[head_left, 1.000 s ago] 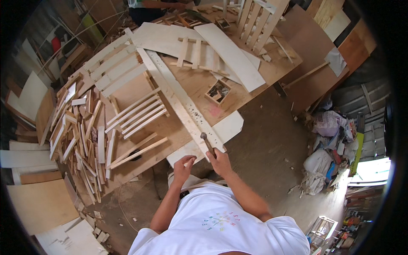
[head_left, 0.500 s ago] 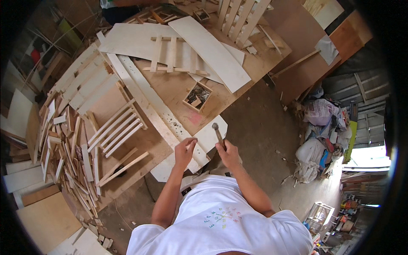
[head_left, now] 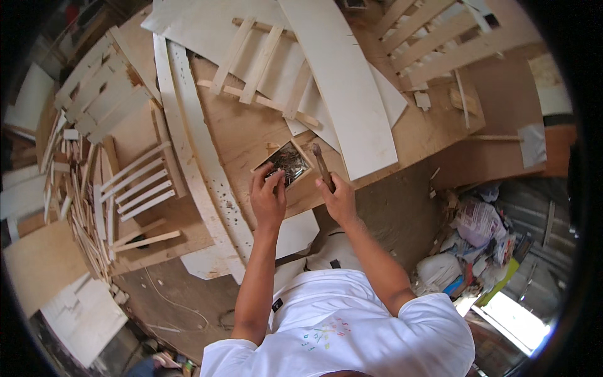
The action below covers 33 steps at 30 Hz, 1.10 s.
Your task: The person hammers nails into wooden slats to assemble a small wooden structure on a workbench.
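My right hand (head_left: 340, 200) is wrapped round the wooden handle of a hammer (head_left: 321, 164), its head pointing up and away from me. My left hand (head_left: 269, 196) is at the near left edge of a small wooden box (head_left: 308, 161) of nails (head_left: 287, 162). Its fingers are apart, with the tips over the nails; I make out nothing held in them. Just left of that hand, a long white board dotted with dark holes (head_left: 217, 179) runs along the workbench (head_left: 239, 135).
Beyond the box lie a small slatted wooden frame (head_left: 256, 69) and a long white panel (head_left: 345, 81). Slatted pieces (head_left: 141, 182) and a heap of wood strips (head_left: 85, 182) fill the left side. Filled bags (head_left: 474, 223) are piled on the floor at right.
My left hand has moved forward from above the white board's near end to the nail box, and its fingers have spread. The hammer stays in my right hand. The whole view has shifted.
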Motion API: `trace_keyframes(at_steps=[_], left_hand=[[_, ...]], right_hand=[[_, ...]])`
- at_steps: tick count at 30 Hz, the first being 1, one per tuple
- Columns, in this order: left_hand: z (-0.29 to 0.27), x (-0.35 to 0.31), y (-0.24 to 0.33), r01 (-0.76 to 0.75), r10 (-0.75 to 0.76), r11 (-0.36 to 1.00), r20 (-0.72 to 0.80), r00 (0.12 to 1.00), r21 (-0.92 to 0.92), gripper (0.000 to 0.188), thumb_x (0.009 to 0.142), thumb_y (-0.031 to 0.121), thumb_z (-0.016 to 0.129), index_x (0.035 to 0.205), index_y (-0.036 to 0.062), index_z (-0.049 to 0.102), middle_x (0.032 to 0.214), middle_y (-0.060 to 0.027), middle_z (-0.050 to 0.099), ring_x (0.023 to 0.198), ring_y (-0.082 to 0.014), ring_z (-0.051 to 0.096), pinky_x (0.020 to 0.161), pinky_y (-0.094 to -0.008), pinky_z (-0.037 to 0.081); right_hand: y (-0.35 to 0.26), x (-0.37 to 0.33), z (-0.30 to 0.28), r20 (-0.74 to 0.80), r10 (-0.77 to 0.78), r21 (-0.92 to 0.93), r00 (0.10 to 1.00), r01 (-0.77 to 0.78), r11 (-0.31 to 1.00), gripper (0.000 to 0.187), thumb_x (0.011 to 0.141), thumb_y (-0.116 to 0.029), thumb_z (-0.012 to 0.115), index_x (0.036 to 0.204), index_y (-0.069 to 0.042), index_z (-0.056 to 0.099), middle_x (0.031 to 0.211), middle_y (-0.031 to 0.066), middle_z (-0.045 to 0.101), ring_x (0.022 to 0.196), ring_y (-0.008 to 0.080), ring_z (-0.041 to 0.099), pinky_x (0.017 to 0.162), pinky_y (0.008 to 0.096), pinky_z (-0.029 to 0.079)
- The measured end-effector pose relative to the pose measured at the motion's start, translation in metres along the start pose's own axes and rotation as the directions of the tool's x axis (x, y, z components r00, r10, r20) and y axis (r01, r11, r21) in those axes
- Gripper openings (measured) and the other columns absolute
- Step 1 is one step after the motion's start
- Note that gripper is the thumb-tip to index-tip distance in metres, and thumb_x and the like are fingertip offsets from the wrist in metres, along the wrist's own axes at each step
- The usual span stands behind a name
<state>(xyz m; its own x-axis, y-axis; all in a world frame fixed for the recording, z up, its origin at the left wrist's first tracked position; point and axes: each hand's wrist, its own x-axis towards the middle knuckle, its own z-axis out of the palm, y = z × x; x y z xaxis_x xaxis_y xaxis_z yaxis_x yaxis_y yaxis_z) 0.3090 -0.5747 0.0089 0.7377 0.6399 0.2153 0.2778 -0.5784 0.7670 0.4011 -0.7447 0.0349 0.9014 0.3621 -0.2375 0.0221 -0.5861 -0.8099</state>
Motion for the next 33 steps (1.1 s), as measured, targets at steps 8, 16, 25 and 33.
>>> trace_keyframes(at_steps=[8, 16, 25, 33], left_hand=[[0.055, 0.013, -0.002, 0.139, -0.120, 0.929, -0.077, 0.990, 0.342, 0.020, 0.080, 0.014, 0.084, 0.099, 0.0185, 0.081, 0.155, -0.0104, 0.055, 0.144, -0.0335, 0.047, 0.116, -0.0475, 0.031], [0.063, 0.027, 0.010, 0.103, -0.128, 0.894, 0.029, 0.991, 0.437, 0.021, 0.079, 0.019, 0.086, 0.099, 0.0218, 0.079, 0.159, -0.0073, 0.051, 0.148, -0.0301, 0.043, 0.119, -0.0470, 0.025], [0.052, 0.054, 0.010, 0.051, -0.130, 0.921, 0.181, 0.975, 0.386, 0.017, 0.074, 0.015, 0.082, 0.088, 0.0129, 0.073, 0.159, -0.0146, 0.047, 0.151, -0.0346, 0.038, 0.124, -0.0537, 0.020], [0.055, 0.056, 0.005, 0.020, -0.064, 0.957, 0.146, 0.987, 0.288, 0.017, 0.067, 0.013, 0.080, 0.080, 0.0122, 0.070, 0.154, -0.0132, 0.051, 0.149, -0.0347, 0.041, 0.124, -0.0532, 0.022]], right_hand=[[0.008, 0.072, -0.008, 0.261, 0.016, -0.054, 0.965, -0.002, 0.999, 0.043, 0.099, -0.040, 0.071, 0.100, 0.002, 0.067, 0.080, 0.0219, 0.068, 0.074, 0.0327, 0.068, 0.070, 0.0437, 0.051], [0.016, 0.096, -0.006, 0.321, 0.041, 0.010, 0.946, -0.046, 0.999, 0.042, 0.099, -0.038, 0.072, 0.102, 0.003, 0.067, 0.076, 0.0201, 0.066, 0.069, 0.0305, 0.064, 0.069, 0.0434, 0.051], [0.028, 0.101, -0.005, 0.312, -0.022, -0.028, 0.950, 0.033, 0.999, 0.043, 0.098, -0.037, 0.072, 0.092, 0.004, 0.063, 0.074, 0.0224, 0.062, 0.068, 0.0338, 0.060, 0.066, 0.0465, 0.048], [0.017, 0.097, -0.010, 0.367, 0.045, -0.009, 0.929, -0.045, 0.999, 0.041, 0.098, -0.036, 0.073, 0.093, 0.004, 0.064, 0.082, 0.0230, 0.065, 0.075, 0.0350, 0.063, 0.070, 0.0457, 0.048]])
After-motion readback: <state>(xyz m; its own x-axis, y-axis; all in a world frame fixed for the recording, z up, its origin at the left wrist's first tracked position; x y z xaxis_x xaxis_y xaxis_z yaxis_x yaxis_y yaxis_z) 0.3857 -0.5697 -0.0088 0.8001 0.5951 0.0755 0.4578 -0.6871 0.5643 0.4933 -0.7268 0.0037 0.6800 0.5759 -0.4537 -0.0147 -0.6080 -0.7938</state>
